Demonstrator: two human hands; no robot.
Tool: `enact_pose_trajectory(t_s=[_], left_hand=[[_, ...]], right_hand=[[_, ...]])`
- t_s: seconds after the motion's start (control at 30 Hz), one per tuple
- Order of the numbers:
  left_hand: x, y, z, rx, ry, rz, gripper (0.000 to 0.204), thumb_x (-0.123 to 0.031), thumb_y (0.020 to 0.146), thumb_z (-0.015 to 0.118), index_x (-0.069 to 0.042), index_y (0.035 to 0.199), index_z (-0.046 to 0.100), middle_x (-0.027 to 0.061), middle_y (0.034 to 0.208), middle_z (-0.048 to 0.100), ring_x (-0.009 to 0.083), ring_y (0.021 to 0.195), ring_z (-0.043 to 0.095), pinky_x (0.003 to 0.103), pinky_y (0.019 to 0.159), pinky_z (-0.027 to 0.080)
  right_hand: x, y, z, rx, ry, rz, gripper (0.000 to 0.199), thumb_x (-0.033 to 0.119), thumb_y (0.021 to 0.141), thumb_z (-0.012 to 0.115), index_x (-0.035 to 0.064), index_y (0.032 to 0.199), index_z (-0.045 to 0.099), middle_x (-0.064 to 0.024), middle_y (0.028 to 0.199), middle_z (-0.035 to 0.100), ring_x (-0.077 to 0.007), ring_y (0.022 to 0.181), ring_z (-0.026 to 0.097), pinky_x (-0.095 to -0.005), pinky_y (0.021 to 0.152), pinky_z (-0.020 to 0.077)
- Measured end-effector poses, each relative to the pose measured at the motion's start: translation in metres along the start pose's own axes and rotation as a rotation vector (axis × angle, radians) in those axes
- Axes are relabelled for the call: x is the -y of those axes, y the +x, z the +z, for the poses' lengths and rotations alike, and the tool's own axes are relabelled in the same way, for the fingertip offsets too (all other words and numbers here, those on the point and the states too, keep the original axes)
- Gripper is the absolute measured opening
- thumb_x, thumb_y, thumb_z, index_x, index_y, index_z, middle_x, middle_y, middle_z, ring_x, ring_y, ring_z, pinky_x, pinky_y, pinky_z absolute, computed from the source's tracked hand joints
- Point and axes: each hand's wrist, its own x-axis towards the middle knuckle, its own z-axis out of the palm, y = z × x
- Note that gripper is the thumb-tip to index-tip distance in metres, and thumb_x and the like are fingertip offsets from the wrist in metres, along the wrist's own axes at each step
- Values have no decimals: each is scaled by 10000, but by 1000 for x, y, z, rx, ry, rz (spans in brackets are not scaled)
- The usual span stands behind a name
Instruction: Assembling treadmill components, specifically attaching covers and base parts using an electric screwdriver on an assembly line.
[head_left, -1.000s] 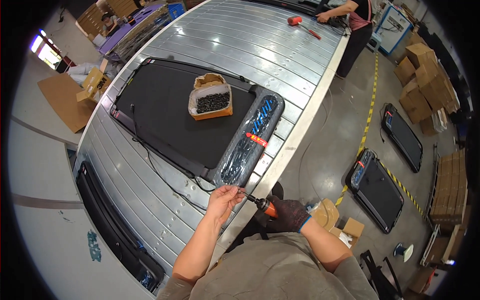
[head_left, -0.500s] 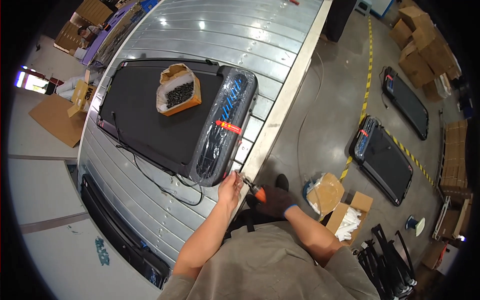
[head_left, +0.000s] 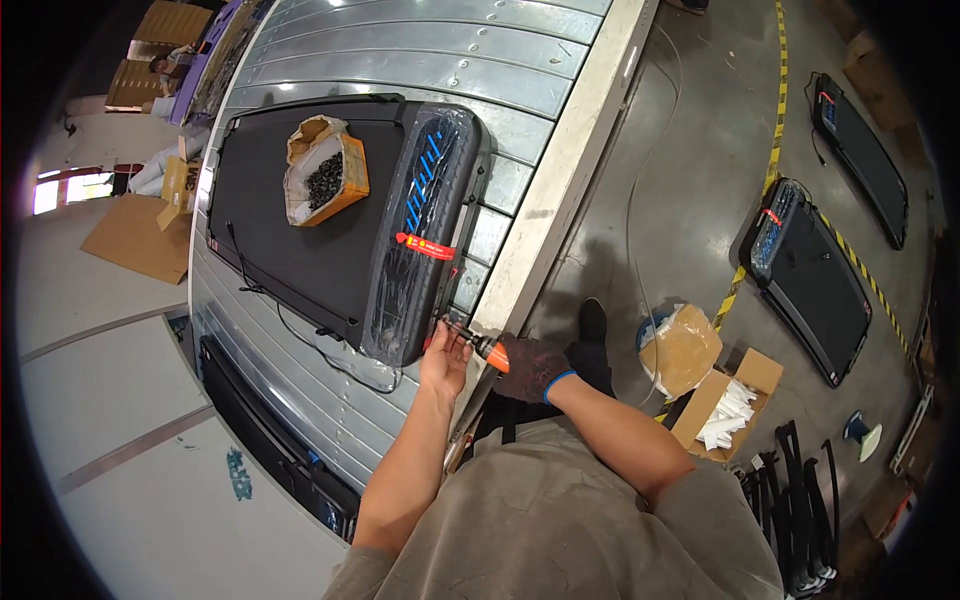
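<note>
A flat black treadmill (head_left: 262, 200) lies on the metal-slatted bench, its end cover (head_left: 420, 200) wrapped in clear plastic with a red tag (head_left: 427, 246) across it. My gloved right hand (head_left: 536, 370) grips an orange power screwdriver (head_left: 493, 352), whose dark shaft points at the near end of that cover. Beside the shaft's tip is my bare left hand (head_left: 445, 362), fingers curled together by the cover's edge. Whatever they pinch is too small to make out. On the belt stands an open carton (head_left: 352, 190) of small black screws.
A black cable (head_left: 290, 320) trails along the treadmill's near side. On the floor to the right are two more treadmills (head_left: 815, 275), a box of white parts (head_left: 690, 430), a bag-lined bucket (head_left: 680, 350) and black frame bars (head_left: 800, 510). A thin hose (head_left: 632, 210) crosses the floor.
The whole view has shifted, and the treadmill appears slightly further left. Both hands stay at the cover's near end, with the screwdriver still in my right hand.
</note>
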Motion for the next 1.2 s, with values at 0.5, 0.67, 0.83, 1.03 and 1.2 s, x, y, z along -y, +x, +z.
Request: enact_pose_trajectory(t_s=[0.5, 0.67, 0.83, 1.03, 1.2], left_hand=[[-57, -59, 49, -400, 1677, 1431, 604, -321, 970, 496, -37, 1499, 428, 200, 1540, 385, 387, 1459, 301, 588, 1207, 139], [-33, -52, 57, -340, 1772, 1396, 641, -362, 984, 458, -67, 1547, 373, 180, 1563, 354, 389, 1482, 267, 612, 1212, 98], [-24, -50, 75, -303, 1744, 1381, 657, -337, 971, 514, -54, 1546, 369, 187, 1567, 344, 395, 1484, 258, 628, 1208, 98], [33, -10, 102, -268, 1447, 1212, 612, -397, 982, 526, -53, 1482, 446, 187, 1489, 419, 368, 1452, 318, 613, 1214, 124], [-77, 53, 162, -161, 1012, 1632, 141, -137, 920, 624, -54, 1031, 652, 131, 1071, 641, 355, 1083, 588, 475, 998, 448]], right_hand=[[-11, -52, 6, 72, 40, -14, 592, 351, 749, 694, 23, 1229, 586, -243, 1100, 703, -406, 1036, 685, -479, 911, 544], [-31, -61, 0, 91, 31, 84, 595, 354, 744, 695, 36, 1237, 595, -240, 1075, 700, -407, 1033, 679, -490, 909, 542], [-33, -56, -19, 106, -38, 121, 579, 392, 778, 685, 63, 1246, 593, -241, 1103, 691, -413, 1044, 675, -502, 918, 538], [-115, -69, -49, 52, -269, 39, 648, 521, 764, 743, 113, 1250, 610, -220, 1136, 697, -430, 1025, 682, -517, 905, 548], [-185, -101, -103, -9, -406, 293, 655, 560, 771, 729, 113, 1232, 598, -218, 1090, 710, -426, 1008, 689, -502, 863, 555]])
